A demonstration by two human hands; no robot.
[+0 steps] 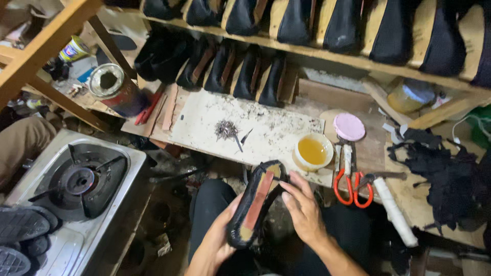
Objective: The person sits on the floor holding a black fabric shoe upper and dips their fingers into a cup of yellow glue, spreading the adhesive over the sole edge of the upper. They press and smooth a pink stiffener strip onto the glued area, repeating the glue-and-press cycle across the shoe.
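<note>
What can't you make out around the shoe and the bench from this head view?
- Shoe: its upper and far side face away; the left hand cups its heel end.
- Right hand: fingertips cover the shoe's rim, so any small tool there is hidden.
- Pile of small nails: too small to count.
- Soles on the gas stove: cut off by the left edge.

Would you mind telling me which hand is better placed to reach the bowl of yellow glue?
Probably the right hand: it lies just below the white bowl of yellow glue, while the left hand cradles the black shoe.
</note>
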